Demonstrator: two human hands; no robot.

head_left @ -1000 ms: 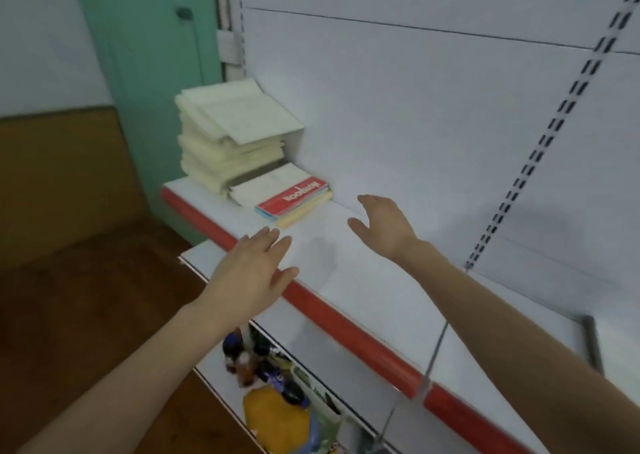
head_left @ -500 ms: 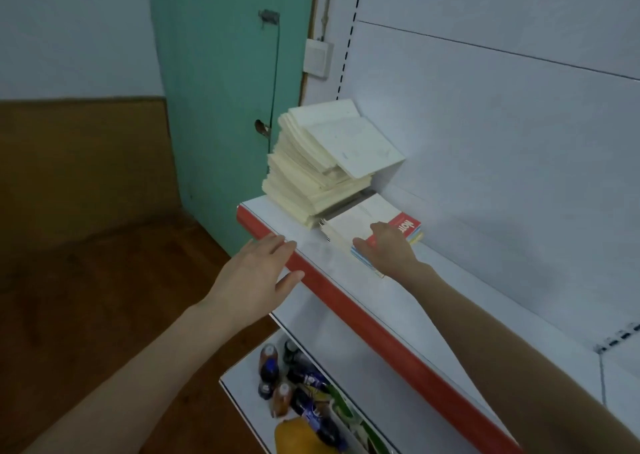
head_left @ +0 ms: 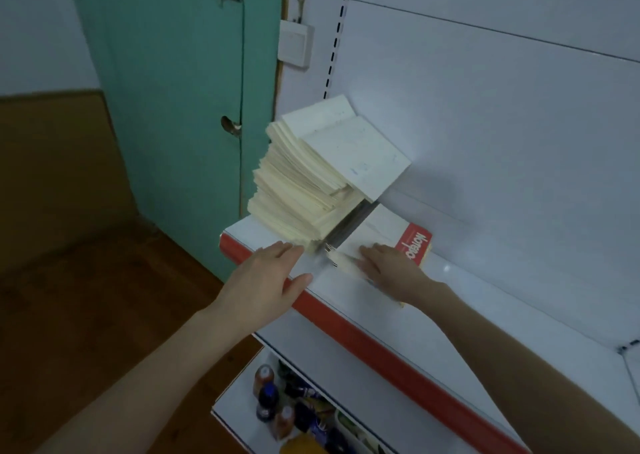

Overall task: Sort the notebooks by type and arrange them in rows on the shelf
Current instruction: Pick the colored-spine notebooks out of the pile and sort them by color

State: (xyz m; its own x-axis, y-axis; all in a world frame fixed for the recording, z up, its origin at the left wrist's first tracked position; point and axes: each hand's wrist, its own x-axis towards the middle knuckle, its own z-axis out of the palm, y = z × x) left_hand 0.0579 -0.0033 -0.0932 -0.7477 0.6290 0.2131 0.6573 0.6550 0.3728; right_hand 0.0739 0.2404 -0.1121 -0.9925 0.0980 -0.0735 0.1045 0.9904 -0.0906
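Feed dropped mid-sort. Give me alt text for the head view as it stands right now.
The right hand lies flat on a red-and-white notebook on the white shelf, beside a tall, uneven stack of cream notebooks. The left hand is open at the shelf's red front edge, near that stack.

Both bare forearms are stretched forward, the left from the lower left and the right from the lower right, and are angled toward each other. The left grip [head_left: 266,280] is held palm down, with fingers straight and together and the thumb spread aside. The right grip [head_left: 393,270] is laid flat, palm down, with fingers straight and close together.
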